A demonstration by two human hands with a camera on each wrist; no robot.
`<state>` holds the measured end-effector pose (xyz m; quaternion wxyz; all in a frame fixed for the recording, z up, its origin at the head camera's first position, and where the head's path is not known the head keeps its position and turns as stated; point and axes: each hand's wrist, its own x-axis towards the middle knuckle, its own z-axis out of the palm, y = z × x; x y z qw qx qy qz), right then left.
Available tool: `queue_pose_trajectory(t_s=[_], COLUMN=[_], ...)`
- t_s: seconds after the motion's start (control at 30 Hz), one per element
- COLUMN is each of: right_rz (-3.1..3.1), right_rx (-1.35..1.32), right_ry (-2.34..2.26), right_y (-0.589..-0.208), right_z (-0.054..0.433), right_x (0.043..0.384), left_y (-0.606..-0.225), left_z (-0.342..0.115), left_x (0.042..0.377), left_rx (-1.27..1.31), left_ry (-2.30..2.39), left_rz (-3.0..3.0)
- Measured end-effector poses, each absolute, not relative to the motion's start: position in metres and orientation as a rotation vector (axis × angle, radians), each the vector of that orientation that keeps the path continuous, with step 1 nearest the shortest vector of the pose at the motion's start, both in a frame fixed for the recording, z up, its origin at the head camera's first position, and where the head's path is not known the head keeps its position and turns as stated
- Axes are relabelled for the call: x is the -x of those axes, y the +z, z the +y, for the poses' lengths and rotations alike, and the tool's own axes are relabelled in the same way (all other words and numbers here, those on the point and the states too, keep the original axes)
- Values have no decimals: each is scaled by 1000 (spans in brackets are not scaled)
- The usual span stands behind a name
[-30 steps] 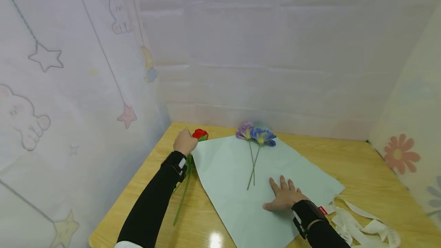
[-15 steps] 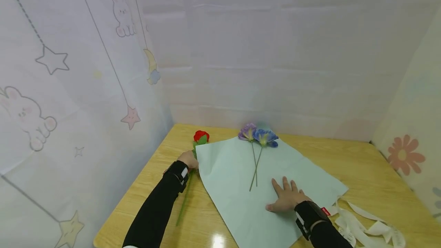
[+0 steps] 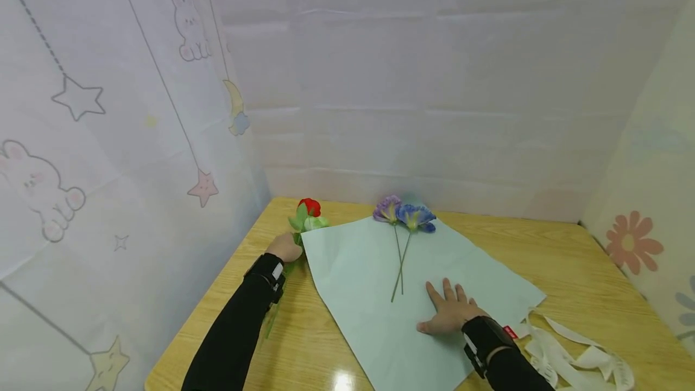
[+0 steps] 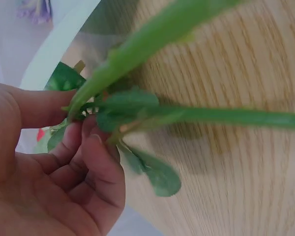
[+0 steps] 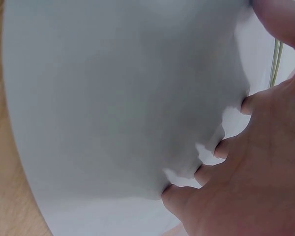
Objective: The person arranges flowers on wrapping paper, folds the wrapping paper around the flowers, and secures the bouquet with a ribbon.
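Observation:
My left hand (image 3: 286,248) is at the back left of the table, beside the paper's edge. Its thumb and fingers pinch a green leafy stem (image 4: 132,51) in the left wrist view. In the head view, a red rose (image 3: 311,206) stands out just beyond this hand, with a pale greenish-white flower (image 3: 316,222) close by. A second stem (image 4: 226,116) runs beside the pinched one. My right hand (image 3: 449,311) rests with spread fingers on the pale mint wrapping paper (image 3: 369,282). A purple flower (image 3: 387,209) and a blue flower (image 3: 416,217) lie on it, stems crossed.
Cream ribbon (image 3: 578,361) lies in loose loops at the front right, with a small red label (image 3: 510,332) near my right wrist. The wooden table (image 3: 505,240) meets a pale wall hanging (image 3: 423,149) at the back.
My left hand slid down from the rose's head to its stem and now shifts slightly left. The red bloom has tilted, and the pale flower has come into view. The right hand stays put.

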<state>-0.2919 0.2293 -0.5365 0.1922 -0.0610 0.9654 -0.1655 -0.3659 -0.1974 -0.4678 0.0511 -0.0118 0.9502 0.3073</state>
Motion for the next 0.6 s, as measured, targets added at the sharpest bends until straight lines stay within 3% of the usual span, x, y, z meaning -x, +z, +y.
queue_pose_trajectory(t_s=[0.33, 0.6], right_rz=[2704, 2701], right_rx=[182, 180], right_ry=[-425, -444], right_y=[-538, -532], right_z=[231, 228], right_x=[291, 288], left_y=[-452, -415], left_z=[-201, -171], left_x=[372, 378], left_rx=[173, 227], left_ry=[1115, 1288], left_rz=[2973, 3109])
